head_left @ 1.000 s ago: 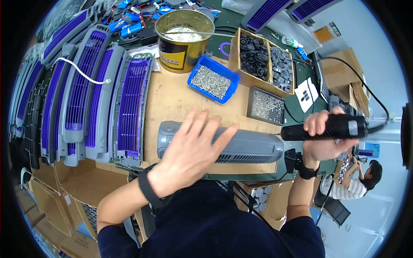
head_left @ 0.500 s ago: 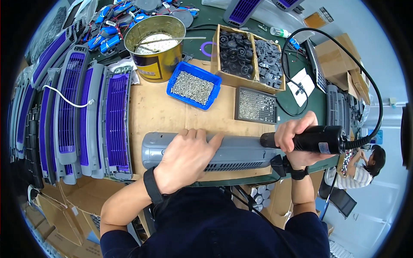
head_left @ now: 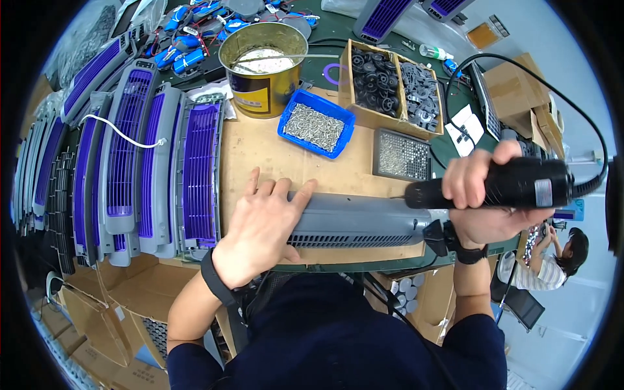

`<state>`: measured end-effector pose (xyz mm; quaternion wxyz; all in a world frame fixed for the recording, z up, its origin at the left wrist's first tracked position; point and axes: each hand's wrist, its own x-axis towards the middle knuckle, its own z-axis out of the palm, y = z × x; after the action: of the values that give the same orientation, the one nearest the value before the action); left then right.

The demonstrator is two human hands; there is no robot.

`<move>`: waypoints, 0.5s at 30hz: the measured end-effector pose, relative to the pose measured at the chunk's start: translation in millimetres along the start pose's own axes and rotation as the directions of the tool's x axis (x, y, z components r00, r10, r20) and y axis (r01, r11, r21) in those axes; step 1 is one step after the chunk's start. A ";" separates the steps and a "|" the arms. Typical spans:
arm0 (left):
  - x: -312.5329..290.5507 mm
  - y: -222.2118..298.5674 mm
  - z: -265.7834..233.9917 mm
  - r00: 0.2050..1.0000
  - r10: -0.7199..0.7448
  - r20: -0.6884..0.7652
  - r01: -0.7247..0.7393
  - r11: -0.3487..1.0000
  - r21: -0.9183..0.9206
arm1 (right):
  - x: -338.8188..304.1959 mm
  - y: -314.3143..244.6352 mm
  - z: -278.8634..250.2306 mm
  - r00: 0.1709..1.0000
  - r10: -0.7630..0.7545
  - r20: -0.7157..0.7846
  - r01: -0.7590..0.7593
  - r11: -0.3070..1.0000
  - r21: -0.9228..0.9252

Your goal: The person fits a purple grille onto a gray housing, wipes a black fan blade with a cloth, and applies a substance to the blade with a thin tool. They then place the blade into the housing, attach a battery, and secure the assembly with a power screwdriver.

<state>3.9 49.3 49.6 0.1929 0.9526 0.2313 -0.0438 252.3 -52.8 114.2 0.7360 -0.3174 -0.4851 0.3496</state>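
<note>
A long grey plastic housing [head_left: 354, 218] with a row of vent slots lies crosswise before me on a sheet of cardboard. My left hand [head_left: 260, 224] lies over its left end, fingers reaching across the far edge and thumb on the near side; that end is hidden. My right hand [head_left: 481, 195] is wrapped round a black electric screwdriver [head_left: 530, 182], above the housing's right end. A thin bit shows at the driver's left tip, which points left. Whether the bit touches the housing, I cannot tell.
Beyond the housing stand a blue tray [head_left: 318, 153] of screws, a compartmented screw box [head_left: 403, 172], a cardboard box [head_left: 390, 120] of black and grey parts, and a yellow tin [head_left: 250, 104]. Purple-grey panels [head_left: 136, 162] line the left. The driver's cable [head_left: 591, 120] loops right. A person [head_left: 552, 266] sits far right.
The view has shifted, so the scene sits further right. My right hand has raised and tilted the screwdriver, and its bit now shows. My left hand's fingers have spread and straightened on the housing.
</note>
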 end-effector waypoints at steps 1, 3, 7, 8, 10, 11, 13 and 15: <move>-3.6 -3.2 -0.6 0.998 -0.034 0.045 0.033 0.999 0.017 | 4.2 10.9 15.2 0.998 0.005 -0.057 -0.008 0.999 -0.048; -4.6 -1.8 2.4 0.999 -0.028 0.021 0.027 0.998 0.050 | 12.0 27.2 30.8 0.992 0.090 -0.086 -0.093 0.995 -0.025; -3.3 -2.5 9.0 0.998 -0.011 -0.057 0.015 0.998 0.066 | 12.5 54.1 33.4 0.981 0.186 -0.058 -0.189 0.981 -0.047; -3.9 -3.9 11.3 0.998 -0.002 -0.060 0.005 0.999 0.054 | 9.9 57.7 32.3 0.968 0.248 -0.031 -0.249 0.967 -0.049; -4.1 -7.3 13.9 0.997 0.012 -0.073 -0.011 1.000 0.018 | 4.3 65.6 34.6 0.969 0.249 -0.015 -0.249 0.968 -0.040; -4.0 -7.5 14.2 0.997 0.014 -0.078 -0.013 1.000 0.014 | 1.7 66.3 35.8 0.970 0.244 -0.010 -0.244 0.969 -0.035; -3.2 -5.8 14.9 0.995 0.021 -0.096 -0.016 0.998 0.053 | -7.3 61.9 35.8 0.965 0.261 0.034 -0.262 0.964 0.048; -2.2 -8.1 15.0 0.997 0.017 -0.079 -0.013 0.999 0.050 | -12.8 63.8 35.7 0.946 0.273 0.174 -0.283 0.959 0.034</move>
<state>-1.6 49.2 33.3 0.1604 0.9597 0.2305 -0.0104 202.1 -23.5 68.2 0.6450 -0.3302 -0.4853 0.4893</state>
